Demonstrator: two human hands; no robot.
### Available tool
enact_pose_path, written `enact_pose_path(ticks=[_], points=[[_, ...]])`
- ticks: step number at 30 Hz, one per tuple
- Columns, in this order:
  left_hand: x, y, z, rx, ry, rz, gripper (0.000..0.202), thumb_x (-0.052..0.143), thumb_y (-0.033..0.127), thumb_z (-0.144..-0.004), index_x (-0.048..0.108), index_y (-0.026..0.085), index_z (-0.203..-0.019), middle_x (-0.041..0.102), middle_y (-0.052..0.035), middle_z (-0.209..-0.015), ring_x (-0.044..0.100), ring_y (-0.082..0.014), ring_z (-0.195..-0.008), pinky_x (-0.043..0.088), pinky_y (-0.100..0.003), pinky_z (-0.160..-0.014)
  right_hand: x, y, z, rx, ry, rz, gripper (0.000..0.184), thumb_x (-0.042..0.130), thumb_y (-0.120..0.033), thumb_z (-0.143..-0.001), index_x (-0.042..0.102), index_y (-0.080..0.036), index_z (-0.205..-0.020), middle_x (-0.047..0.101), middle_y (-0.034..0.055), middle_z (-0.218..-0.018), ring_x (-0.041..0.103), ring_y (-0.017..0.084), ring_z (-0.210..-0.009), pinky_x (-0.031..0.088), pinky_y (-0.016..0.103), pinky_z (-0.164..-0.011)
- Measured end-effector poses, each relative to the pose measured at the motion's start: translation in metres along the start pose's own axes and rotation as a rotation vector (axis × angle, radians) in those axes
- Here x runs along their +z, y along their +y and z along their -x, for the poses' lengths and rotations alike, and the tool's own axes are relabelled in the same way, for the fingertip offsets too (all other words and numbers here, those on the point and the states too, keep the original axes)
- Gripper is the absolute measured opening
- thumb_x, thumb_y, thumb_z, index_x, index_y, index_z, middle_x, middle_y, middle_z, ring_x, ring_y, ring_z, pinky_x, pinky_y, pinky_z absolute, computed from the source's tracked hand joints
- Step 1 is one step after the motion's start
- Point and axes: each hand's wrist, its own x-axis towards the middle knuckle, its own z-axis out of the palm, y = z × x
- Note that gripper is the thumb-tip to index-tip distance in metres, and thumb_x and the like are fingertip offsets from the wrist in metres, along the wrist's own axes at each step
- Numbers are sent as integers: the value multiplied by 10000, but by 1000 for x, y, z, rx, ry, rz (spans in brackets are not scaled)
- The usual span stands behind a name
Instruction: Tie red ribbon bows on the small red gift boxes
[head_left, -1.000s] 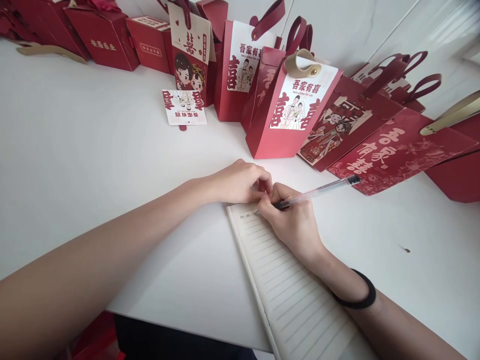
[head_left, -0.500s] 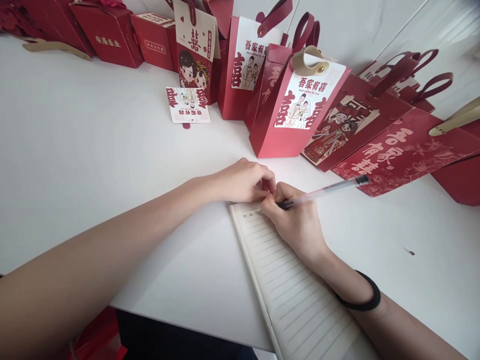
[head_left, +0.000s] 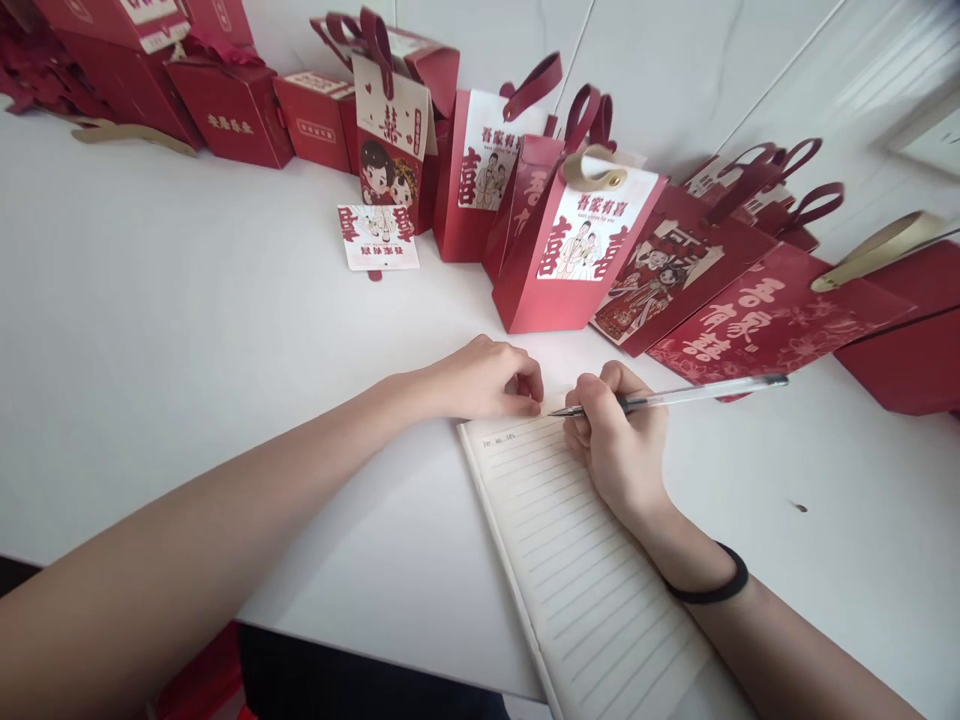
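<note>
The right hand [head_left: 619, 450] is closed around one pen [head_left: 675, 398], pinched near its tip, with the barrel running out to the right of the grip. The tip sits just left of the grip at the top edge of the one notebook [head_left: 585, 580], which lies open under the wrist. Whether the tip touches the paper cannot be told. The step in hand looks like writing the first line: three small marks [head_left: 499, 438] stand left of the grip, and every line below is bare. A further stroke would call for the tip to be set down right of those marks. The left hand [head_left: 487, 380] is loosely curled with nothing seen in it, resting just left of the grip by the page's top corner. One band [head_left: 709, 585] circles the right wrist. Beyond the grip stand about eight red bags [head_left: 577, 250], some half hidden, with one card [head_left: 377, 238] lying flat
</note>
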Motion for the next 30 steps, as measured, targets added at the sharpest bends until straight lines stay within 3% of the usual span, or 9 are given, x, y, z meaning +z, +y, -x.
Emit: enact_pose_path(ticks=[2, 5, 9, 12, 15, 18, 21, 25, 30], points=[[0, 0, 1, 4, 5, 17, 83, 641, 240, -732, 685, 181, -771, 663, 17, -737, 587, -109, -670, 413, -221, -663, -8, 2, -4, -28, -10, -10, 336, 553, -392, -859, 368, -214, -642, 400, -80, -490, 327, 68, -380, 268, 185, -362], [1, 1, 4, -12, 58, 63, 104, 623, 266, -755, 684, 181, -761, 665, 3, -737, 586, -119, -655, 416, -221, -632, -25, 6, -15, -253, 9, 248, 259, 570, -432, -863, 486, -206, -771, 499, -35, -609, 456, 99, -462, 357, 203, -403], [3, -1, 7, -66, 187, 124, 191, 525, 292, -816, 661, 188, -732, 663, -18, -731, 596, -146, -657, 431, -237, -606, -50, 14, -35, -655, -76, 699, 163, 504, -349, -913, 565, -199, -899, 575, 72, -850, 592, 188, -739, 493, 289, -596], [2, -2, 8, -68, 306, 123, 194, 505, 278, -816, 640, 196, -703, 655, -20, -736, 597, -154, -661, 453, -253, -623, -64, 19, -47, -770, -170, 882, 227, 361, -219, -942, 576, -197, -1012, 588, 110, -927, 607, 230, -823, 520, 346, -648], [-3, 0, 10, -77, 403, 67, 184, 501, 252, -812, 624, 197, -688, 644, -16, -732, 603, -156, -674, 473, -265, -638, -68, 22, -50, -773, -176, 939, 356, 295, -123, -902, 567, -216, -1114, 612, 112, -957, 621, 247, -838, 534, 372, -639], [-7, -1, 13, -78, 496, 1, 166, 488, 232, -822, 612, 198, -716, 644, -18, -774, 621, -164, -760, 501, -286, -715, -64, 24, -46, -655, -84, 868, 365, 318, -155, -907, 501, -214, -1217, 613, 111, -1016, 623, 245, -912, 550, 393, -709], [-9, -6, 14, -66, 629, -46, 108, 500, 212, -808, 597, 206, -854, 628, -27, -849, 624, -174, -845, 511, -318, -789, -58, 26, -46, -589, -40, 781, 276, 354, -194, -904, 545, -189, -1104, 612, 103, -988, 625, 230, -899, 549, 392, -748], [-10, -9, 10, -58, 765, -80, 294, 508, 207, -798, 500, 207, -1092, 572, -91, -1072, 576, -216, -1047, 474, -398, -909, -59, 29, -54, -617, -69, 759, 237, 358, -144, -856, 591, -180, -862, 608, 102, -914, 629, 215, -818, 545, 374, -719], [-32, 12, -22, -77, 936, 32, 510, 574, 206, -758, 401, 170, -1237, 441, -166, -1336, 382, -262, -1304, 304, -452, -1087, -63, 25, -58, -640, -35, 730, 245, 339, -134, -860, 580, -178, -848, 596, 120, -928, 617, 232, -833, 536, 399, -716]])
